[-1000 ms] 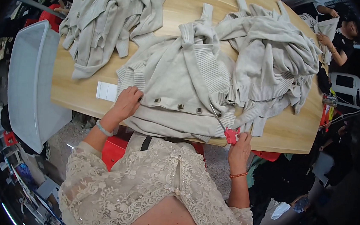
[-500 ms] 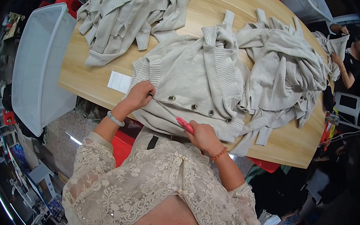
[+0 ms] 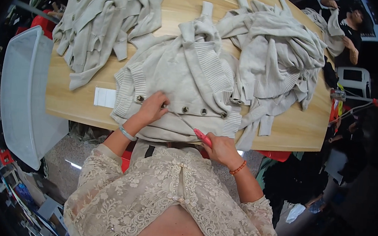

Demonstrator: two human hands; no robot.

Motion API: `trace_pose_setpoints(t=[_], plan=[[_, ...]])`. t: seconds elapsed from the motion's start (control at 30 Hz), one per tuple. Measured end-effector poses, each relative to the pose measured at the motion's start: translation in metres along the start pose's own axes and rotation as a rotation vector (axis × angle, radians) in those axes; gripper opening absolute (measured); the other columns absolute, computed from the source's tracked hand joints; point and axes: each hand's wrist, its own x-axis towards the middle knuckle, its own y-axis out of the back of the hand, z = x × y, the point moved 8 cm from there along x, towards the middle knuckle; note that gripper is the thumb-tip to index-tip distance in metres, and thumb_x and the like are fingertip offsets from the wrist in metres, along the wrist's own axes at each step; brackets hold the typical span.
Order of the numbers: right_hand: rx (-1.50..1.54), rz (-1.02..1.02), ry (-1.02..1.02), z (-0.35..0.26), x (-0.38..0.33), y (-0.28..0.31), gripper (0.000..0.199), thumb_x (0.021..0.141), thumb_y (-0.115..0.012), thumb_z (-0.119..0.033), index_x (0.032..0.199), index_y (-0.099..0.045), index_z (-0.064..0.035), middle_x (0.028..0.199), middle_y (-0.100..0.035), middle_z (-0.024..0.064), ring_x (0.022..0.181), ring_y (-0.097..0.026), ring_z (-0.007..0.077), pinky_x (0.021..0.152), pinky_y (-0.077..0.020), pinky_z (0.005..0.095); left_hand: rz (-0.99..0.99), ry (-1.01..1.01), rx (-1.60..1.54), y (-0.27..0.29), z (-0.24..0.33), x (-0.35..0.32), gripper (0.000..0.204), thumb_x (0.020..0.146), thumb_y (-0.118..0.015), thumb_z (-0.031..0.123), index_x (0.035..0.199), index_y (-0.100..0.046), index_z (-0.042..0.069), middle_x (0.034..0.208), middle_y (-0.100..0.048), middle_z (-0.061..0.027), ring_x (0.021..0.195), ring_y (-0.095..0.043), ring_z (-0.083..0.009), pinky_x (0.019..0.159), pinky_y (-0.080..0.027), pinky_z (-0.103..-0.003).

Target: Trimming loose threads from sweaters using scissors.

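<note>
A beige knitted cardigan [image 3: 166, 71] lies in front of me, its row of dark buttons [image 3: 185, 110] running across near the table's front edge. My left hand [image 3: 154, 107] is closed with the fingertips pinching the button band at one button, just right of the leftmost button. In my right hand [image 3: 223, 150] is the pink handle of a tool [image 3: 202, 137] with a long thin metal shaft. The shaft slants up leftward over the band to my left fingertips, which hide its tip.
Heaps of similar beige knitwear [image 3: 112, 17] lie at the far left, with another pile [image 3: 279, 58] on the right. A white card [image 3: 105, 97] rests beside the cardigan on the wooden table [image 3: 73, 105]. Left stands a pale plastic bin [image 3: 17, 98]. Another person [image 3: 350, 35] handles knitwear at far right.
My left hand has moved right along the band from the leftmost button to the neighbouring one, uncovering the first. The tool has moved along with it. The whole view has shifted.
</note>
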Motion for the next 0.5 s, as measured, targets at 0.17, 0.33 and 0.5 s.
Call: trace_pose_setpoints(t=[0.17, 0.33, 0.5], plan=[[0.152, 0.227, -0.085, 0.014, 0.012, 0.003, 0.029, 0.088, -0.062, -0.032, 0.085, -0.06, -0.0034, 0.07, -0.063, 0.0211, 0.071, -0.063, 0.041, 0.065, -0.0491, 0.0504, -0.044, -0.059, 0.101, -0.007, -0.001, -0.003, 0.028, 0.067, -0.077, 0.011, 0.084, -0.055, 0.008, 0.085, -0.051, -0.0094, 0.083, -0.055, -0.0297, 0.07, -0.045, -0.038], [0.172, 0.62, -0.363, 0.084, 0.051, 0.053, 0.026, 0.084, -0.067, -0.028, 0.09, -0.064, -0.0028, 0.079, -0.065, 0.0235, 0.076, -0.063, 0.0418, 0.07, -0.0503, 0.0486, -0.036, -0.037, 0.116, -0.007, 0.005, 0.0, 0.026, 0.067, -0.075, 0.009, 0.083, -0.054, 0.007, 0.084, -0.05, -0.0092, 0.08, -0.055, -0.0298, 0.068, -0.045, -0.039], [0.1, 0.729, -0.312, 0.107, 0.078, 0.047, 0.032, 0.082, -0.069, -0.027, 0.093, -0.058, -0.0001, 0.091, -0.063, 0.026, 0.085, -0.063, 0.0406, 0.074, -0.0499, 0.0491, -0.044, -0.097, 0.18, -0.001, 0.009, 0.001, 0.021, 0.068, -0.071, 0.007, 0.081, -0.054, 0.008, 0.083, -0.05, -0.0099, 0.077, -0.054, -0.0319, 0.067, -0.044, -0.043]])
